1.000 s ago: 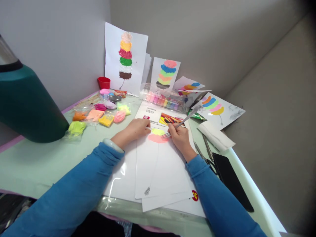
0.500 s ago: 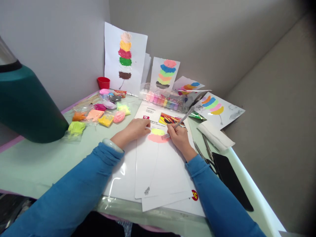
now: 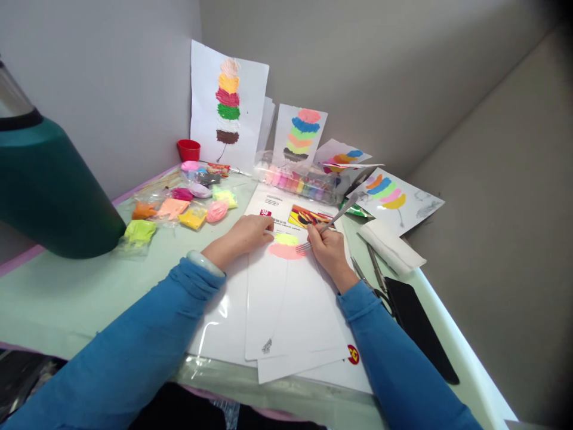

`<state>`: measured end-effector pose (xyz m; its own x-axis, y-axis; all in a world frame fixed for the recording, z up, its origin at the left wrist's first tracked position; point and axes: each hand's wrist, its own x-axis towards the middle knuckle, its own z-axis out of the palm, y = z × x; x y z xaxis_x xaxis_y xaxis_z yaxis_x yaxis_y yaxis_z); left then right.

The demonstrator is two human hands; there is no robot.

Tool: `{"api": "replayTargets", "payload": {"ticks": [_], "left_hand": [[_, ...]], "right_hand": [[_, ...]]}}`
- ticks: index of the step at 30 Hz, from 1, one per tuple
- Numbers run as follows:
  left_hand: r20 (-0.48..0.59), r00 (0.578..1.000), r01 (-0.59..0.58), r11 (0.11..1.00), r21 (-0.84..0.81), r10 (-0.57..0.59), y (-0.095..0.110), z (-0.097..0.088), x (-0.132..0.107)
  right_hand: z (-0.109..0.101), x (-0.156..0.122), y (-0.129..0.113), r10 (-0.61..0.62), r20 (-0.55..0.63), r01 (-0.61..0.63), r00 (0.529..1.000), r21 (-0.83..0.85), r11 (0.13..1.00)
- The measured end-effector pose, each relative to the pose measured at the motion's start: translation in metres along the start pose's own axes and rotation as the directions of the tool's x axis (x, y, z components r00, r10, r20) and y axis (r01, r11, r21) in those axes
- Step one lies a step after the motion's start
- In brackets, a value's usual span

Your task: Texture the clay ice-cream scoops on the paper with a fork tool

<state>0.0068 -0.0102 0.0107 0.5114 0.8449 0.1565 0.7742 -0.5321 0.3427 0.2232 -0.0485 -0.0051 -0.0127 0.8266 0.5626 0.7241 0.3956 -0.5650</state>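
Note:
A white sheet of paper (image 3: 286,304) lies in front of me, with a flat pink clay patch (image 3: 284,252) and a smaller yellow clay patch (image 3: 286,239) near its top. Below the pink patch runs a thin drawn line down to a small dark sketch. My right hand (image 3: 330,248) is closed round a metal fork (image 3: 336,216), whose tines rest at the right end of the pink patch. At the sheet's upper left corner, my left hand (image 3: 251,234) has its fingers pressed together on the paper edge.
Bags of coloured clay (image 3: 172,209) and a green bottle (image 3: 58,191) stand at the left. Decorated sheets (image 3: 229,101) lean at the back beside a clear plastic box (image 3: 295,182). Scissors (image 3: 384,298), a white tissue (image 3: 391,245) and a black phone-like slab (image 3: 421,328) lie right.
The fork and my right hand have shifted slightly to the right along the pink patch. My left hand has stayed at the paper's corner.

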Motion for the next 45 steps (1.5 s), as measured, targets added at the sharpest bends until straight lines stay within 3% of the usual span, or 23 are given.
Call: {"api": "replayTargets", "payload": {"ticks": [10, 24, 35, 45], "left_hand": [[0.013, 1.0, 0.007, 1.0, 0.004, -0.007, 0.001, -0.002, 0.0], [0.0, 1.0, 0.006, 1.0, -0.006, -0.006, 0.0, 0.0, 0.001], [0.005, 1.0, 0.002, 1.0, 0.009, -0.002, 0.0, 0.0, 0.001], [0.001, 1.0, 0.0, 1.0, 0.004, 0.0, 0.0, 0.0, 0.0]], "right_hand": [[0.003, -0.001, -0.005, 0.0, 0.057, -0.002, 0.998, 0.027, 1.0], [-0.001, 0.002, 0.011, -0.06, 0.048, 0.063, 0.997, -0.065, 0.996], [0.002, -0.001, -0.001, -0.015, 0.021, 0.013, 1.0, 0.075, 0.997], [0.001, 0.001, 0.001, -0.026, 0.072, 0.029, 0.997, -0.037, 0.999]]}}
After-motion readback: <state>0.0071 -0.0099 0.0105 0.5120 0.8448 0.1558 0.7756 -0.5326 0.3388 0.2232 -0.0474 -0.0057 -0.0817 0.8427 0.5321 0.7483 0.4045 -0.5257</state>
